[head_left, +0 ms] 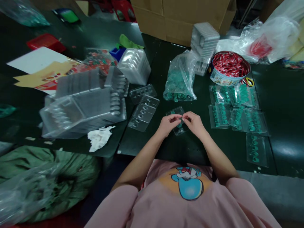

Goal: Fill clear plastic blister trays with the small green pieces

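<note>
Left hand and right hand: fingers curled, fingertips pinched together on a small green plastic piece. Piece located above a clear plastic blister tray on the dark green desk; both forearms angled inward.

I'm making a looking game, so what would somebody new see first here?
Probably the round tin heaped with shiny red packets, towards the back on the right. Next might come the big jumbled pile of clear plastic trays on the left. Then the bright blue cartoon on the pink shirt, at the bottom middle.
</note>
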The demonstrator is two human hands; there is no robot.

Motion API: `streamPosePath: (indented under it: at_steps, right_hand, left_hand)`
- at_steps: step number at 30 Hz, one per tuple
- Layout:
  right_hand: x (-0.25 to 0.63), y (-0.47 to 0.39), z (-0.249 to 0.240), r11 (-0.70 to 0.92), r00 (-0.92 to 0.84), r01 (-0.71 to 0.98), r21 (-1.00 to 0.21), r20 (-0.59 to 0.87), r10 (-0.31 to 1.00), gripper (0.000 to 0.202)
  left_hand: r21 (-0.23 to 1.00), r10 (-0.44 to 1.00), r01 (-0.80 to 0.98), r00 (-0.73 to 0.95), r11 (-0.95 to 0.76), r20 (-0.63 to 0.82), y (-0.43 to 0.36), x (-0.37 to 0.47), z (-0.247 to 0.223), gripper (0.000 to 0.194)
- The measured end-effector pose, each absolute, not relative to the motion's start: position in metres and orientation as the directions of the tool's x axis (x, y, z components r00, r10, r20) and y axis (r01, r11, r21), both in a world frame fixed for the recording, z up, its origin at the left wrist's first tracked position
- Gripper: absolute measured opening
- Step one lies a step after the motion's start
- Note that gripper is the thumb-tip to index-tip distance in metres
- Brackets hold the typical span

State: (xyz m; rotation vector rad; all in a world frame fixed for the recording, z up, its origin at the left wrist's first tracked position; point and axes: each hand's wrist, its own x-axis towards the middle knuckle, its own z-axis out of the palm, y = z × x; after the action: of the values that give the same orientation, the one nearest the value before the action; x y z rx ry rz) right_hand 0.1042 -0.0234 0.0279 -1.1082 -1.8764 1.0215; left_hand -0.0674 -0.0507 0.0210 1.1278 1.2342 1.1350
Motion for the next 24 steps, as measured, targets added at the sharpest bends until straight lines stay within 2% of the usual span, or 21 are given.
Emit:
streamPosePath:
  at_steps: [3,5,11,19,22,24]
  right_hand:
    - [0.107,-0.038,0.020,0.170,-0.390,0.258,-0.951,0.058,0.919,0.008]
    - [0.108,-0.049,0.016,0.093,-0.403,0.220,-0.971,-0.004,0.915,0.010]
    - [0.103,-0.069,0.011,-0.076,-0.397,0.141,-0.987,-0.127,0.909,0.015]
    - [0.093,-0.033,0.036,-0.054,-0.228,-0.021,-0.998,-0.048,0.973,0.016]
    - [0.094,-0.027,0.040,-0.059,-0.237,0.010,-0.998,-0.059,0.970,0.016]
    - [0.099,-0.030,0.036,-0.041,-0.294,0.088,-0.995,-0.065,0.954,0.014]
  left_hand:
    - [0.968,0.968,-0.117,0.144,0.222,-0.204,-0.066,-0.073,0.017,0.032]
    - [0.967,0.961,-0.095,0.168,0.235,-0.217,-0.075,-0.075,0.014,0.028]
    - [0.999,0.997,0.042,0.080,0.013,-0.016,-0.094,-0.071,0.012,0.019]
    - [0.996,0.993,-0.091,-0.113,0.001,-0.012,-0.050,-0.059,0.037,0.019]
    - [0.993,0.996,-0.109,-0.077,0.040,-0.049,-0.044,-0.059,0.041,0.019]
    - [0.990,0.995,-0.108,-0.044,0.087,-0.092,-0.051,-0.062,0.037,0.020]
